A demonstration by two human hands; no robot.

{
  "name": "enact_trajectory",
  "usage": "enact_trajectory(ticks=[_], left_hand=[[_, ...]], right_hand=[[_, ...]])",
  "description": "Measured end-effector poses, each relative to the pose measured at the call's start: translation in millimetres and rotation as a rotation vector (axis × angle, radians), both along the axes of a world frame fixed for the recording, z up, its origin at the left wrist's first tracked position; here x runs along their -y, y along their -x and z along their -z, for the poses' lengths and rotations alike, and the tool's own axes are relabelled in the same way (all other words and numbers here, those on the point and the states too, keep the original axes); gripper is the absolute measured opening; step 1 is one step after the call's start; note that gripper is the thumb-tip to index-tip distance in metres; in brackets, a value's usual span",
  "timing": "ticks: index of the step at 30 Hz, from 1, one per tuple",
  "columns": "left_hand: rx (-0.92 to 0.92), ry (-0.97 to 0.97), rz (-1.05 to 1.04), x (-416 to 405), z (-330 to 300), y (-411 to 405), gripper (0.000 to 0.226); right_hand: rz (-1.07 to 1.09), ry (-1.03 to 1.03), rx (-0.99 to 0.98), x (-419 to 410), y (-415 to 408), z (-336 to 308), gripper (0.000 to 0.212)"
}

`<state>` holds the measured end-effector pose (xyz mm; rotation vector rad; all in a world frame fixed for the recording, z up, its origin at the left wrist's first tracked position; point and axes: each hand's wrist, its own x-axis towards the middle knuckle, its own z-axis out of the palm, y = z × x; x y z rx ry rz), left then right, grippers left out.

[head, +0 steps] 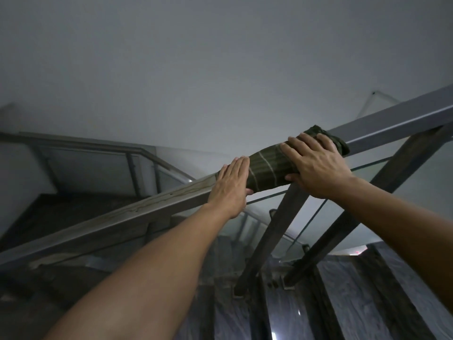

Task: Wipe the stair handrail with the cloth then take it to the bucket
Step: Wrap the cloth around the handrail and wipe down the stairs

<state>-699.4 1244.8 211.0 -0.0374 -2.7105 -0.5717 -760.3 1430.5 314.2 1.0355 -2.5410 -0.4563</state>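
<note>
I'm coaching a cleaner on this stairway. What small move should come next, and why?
Probably slide the cloth along the handrail, pressing down. The left hand presses it and the right hand grips it where it wraps the rail, and bare rail runs on either side.

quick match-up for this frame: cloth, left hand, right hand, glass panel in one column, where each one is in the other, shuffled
1 cloth
2 left hand
3 right hand
4 glass panel

a under the handrail
b wrapped round the handrail
c over the cloth's upper end, fingers spread
d at the cloth's lower end, fingers straight and together

Pairs: 1-b, 2-d, 3-c, 4-a
</note>
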Motion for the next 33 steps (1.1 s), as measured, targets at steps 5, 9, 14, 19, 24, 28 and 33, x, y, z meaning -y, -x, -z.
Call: enact_trajectory(ticks=[5, 9, 14, 19, 24, 28, 33], left_hand=[[0.012, -0.006, -0.013, 34.4, 23.8, -14.7, 0.085], [0.012, 0.002, -0.025, 60.1, 43.0, -25.0, 0.086], [0.0, -0.02, -0.033, 92.1, 66.1, -39.0, 0.085], [0.007, -0.011, -0.052, 137.3, 102.3, -56.6, 0.087], [0.009, 0.006, -0.061, 182.9, 135.5, -75.3, 0.087], [-0.011, 0.001, -0.06, 220.7, 162.4, -90.1, 0.086], [0.021, -0.001, -0.057, 273.4, 196.3, -115.2, 0.086]], right_hand=[[-0.02, -0.014, 0.016, 35.4, -14.4, 22.0, 0.075], [-0.031, -0.022, 0.024, 59.5, -23.7, 40.2, 0.074], [-0.051, -0.024, 0.013, 90.5, -35.5, 64.9, 0.073], [-0.056, -0.03, 0.025, 135.7, -56.4, 94.9, 0.072], [-0.063, -0.056, 0.02, 181.1, -73.8, 126.7, 0.072], [-0.071, -0.052, 0.011, 218.6, -87.3, 153.6, 0.072], [-0.067, -0.052, 0.038, 272.8, -110.2, 190.9, 0.071]])
